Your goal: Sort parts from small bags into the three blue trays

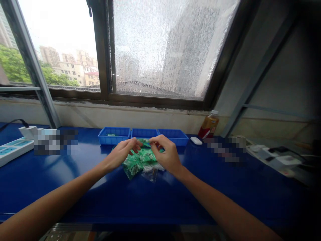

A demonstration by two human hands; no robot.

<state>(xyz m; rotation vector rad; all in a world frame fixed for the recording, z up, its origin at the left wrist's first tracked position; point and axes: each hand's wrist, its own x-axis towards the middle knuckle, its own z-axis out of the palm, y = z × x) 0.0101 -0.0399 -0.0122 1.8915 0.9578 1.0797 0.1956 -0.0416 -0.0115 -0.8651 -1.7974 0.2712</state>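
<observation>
A heap of small green plastic bags [144, 157] lies on the blue table, and short thin pieces show through some of them. At its near edge is a clear bag [150, 174] with slim pieces inside. Over the heap, my right hand [167, 154] pinches a small green bag [145, 142] between thumb and fingers. From the other side, my left hand [124, 150] has its bent fingers closed at this bag's left edge. The bag's contents are too small and blurred to make out.
Behind the heap stand three blue bins in a row: a left bin [114, 139] with a green piece inside, a middle bin [144, 131] and a right bin [175, 139]. A white case [196, 140] and a drink bottle [208, 125] are at right, a power strip [16, 149] at left.
</observation>
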